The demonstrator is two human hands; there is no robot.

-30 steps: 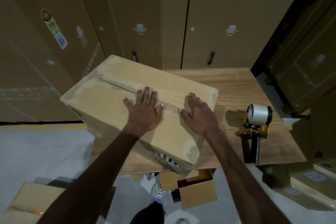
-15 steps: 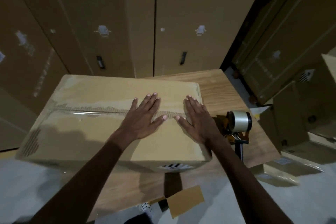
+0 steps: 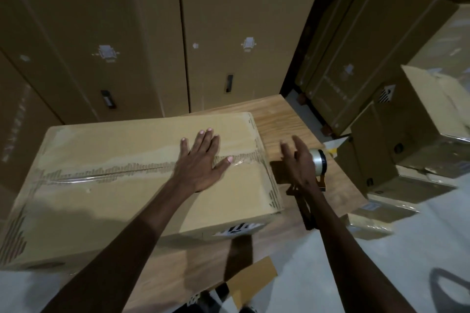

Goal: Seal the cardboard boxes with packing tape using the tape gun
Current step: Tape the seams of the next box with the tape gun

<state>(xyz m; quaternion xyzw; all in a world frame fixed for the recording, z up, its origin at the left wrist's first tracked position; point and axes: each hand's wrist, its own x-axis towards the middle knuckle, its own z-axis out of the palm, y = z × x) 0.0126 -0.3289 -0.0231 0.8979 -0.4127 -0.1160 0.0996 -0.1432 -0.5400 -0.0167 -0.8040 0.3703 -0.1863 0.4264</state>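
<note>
A large cardboard box (image 3: 106, 201) lies on the wooden table (image 3: 282, 122), its closed flaps meeting in a centre seam with torn old tape along it. My left hand (image 3: 201, 160) presses flat on the top of the box, fingers spread across the seam near its right end. To the right of the box, my right hand (image 3: 297, 162) hovers over the table with fingers relaxed and holds nothing. The tape gun (image 3: 318, 168), with its clear tape roll, stands on the table just behind that hand, partly hidden by it.
Tall cardboard cartons (image 3: 229, 33) form a wall behind the table. More boxes (image 3: 417, 134) are stacked on the floor to the right. A small open box flap (image 3: 254, 279) shows below the table's near edge on the grey floor.
My right hand has lifted off the box and moved right, over the table in front of the tape gun. My left hand stays pressed on the seam.
</note>
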